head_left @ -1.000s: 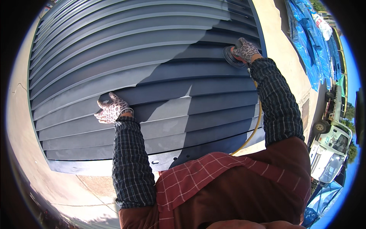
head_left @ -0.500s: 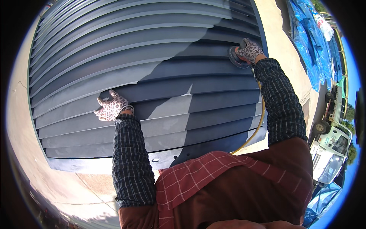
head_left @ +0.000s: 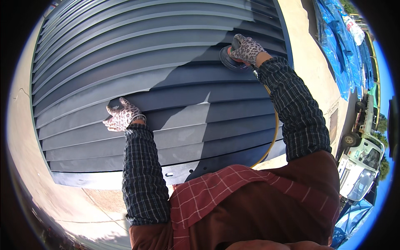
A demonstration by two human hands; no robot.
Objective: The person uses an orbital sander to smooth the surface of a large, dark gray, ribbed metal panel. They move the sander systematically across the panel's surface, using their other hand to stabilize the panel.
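A large dark grey louvred metal panel (head_left: 104, 66) lies in front of me, its slats running left to right. My right hand (head_left: 248, 50), in a spotted glove, is closed around a round disc sander (head_left: 228, 61) whose pad is against a slat in the shaded right half. A yellow air hose (head_left: 276, 133) trails from the sander toward my waist. My left hand (head_left: 123, 115), in a matching glove, rests on the sunlit slats at the near left with thumb and fingers spread. It holds nothing.
Concrete ground (head_left: 25, 125) surrounds the panel. A near edge rail (head_left: 96, 179) with slots and holes borders it before my body. Blue tarpaulin (head_left: 339, 46) lies at the far right. Below it a white truck (head_left: 360, 166) is parked.
My right hand has slid the sander leftward along the slats, away from the panel's right edge. The hose has shifted left with it. My left hand stays in place.
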